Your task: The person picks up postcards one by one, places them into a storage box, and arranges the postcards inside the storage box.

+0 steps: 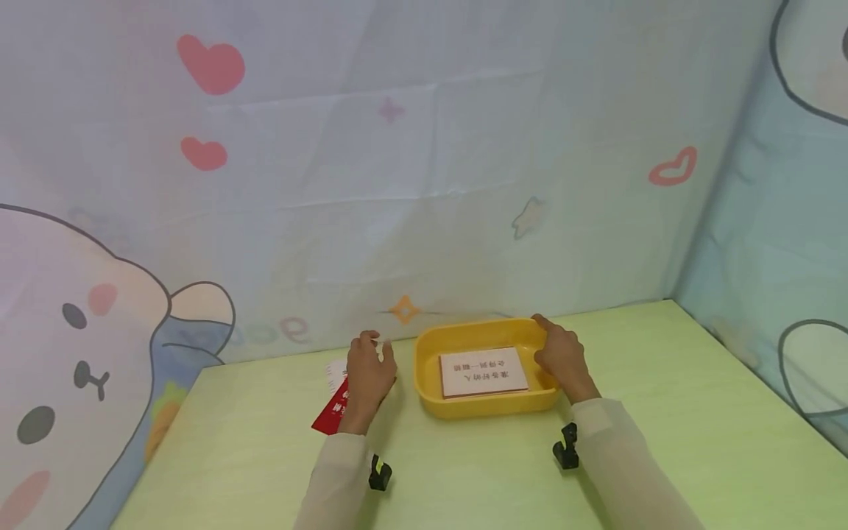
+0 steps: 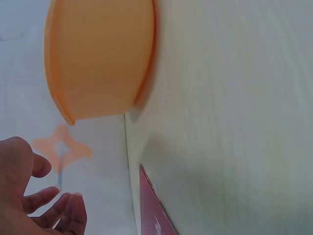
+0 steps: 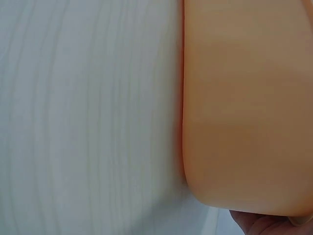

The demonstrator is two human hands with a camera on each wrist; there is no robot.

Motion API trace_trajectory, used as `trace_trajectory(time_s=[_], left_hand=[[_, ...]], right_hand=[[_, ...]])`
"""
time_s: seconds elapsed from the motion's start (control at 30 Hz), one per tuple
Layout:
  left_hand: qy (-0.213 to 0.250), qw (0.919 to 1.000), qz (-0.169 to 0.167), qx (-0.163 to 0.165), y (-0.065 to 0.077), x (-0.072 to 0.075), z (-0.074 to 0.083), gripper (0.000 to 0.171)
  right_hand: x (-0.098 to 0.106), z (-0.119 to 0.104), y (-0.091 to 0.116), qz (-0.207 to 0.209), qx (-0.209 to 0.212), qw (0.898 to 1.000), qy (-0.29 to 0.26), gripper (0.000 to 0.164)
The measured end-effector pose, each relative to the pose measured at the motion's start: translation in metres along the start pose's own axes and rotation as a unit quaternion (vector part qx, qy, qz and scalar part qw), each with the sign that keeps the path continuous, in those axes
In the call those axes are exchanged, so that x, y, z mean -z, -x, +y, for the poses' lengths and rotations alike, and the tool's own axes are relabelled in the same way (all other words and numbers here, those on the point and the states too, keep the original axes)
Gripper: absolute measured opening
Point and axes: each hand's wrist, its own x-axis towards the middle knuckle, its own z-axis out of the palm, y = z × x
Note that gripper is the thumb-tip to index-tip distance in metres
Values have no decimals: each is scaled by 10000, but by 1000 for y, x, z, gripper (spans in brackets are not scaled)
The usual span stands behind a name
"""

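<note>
In the head view, we see the yellow tray (image 1: 457, 408) just right of centre in the lower half, with the right hand (image 1: 563, 361) gripping its right end, fingers and thumb about the rim. A white card (image 1: 483, 372) lies inside, seemingly loose, so we judge that a sharp tug or tilt from that one-sided grip could slide it against the wall. Left of centre, the left hand (image 1: 369, 374) hovers with its fingers loosely bent, holding nothing that we can see, over the red card (image 1: 328, 417) and a white slip (image 1: 336, 375) on the tabletop (image 1: 656, 419). Both are partly hidden by that hand and look to overlap; a hasty pinch might drag them together, or, flat as they seem, fingers could skid over them.
</note>
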Motion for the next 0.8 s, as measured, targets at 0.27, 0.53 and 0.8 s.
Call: trace_trajectory(time_s=[0.27,0.53,0.8], left_hand=[[-873,9958,-107,252,6,12,-18,40],[-1315,9873,-562,694,12,23,-27,52],[-1938,9648,-1245,1267,17,39,-33,73]], right_hand=[[1,0,-1,29,80,9999,93,70],[1,4,-1,85,148,9998,67,70],[0,4,-2,120,300,9995,65,70]])
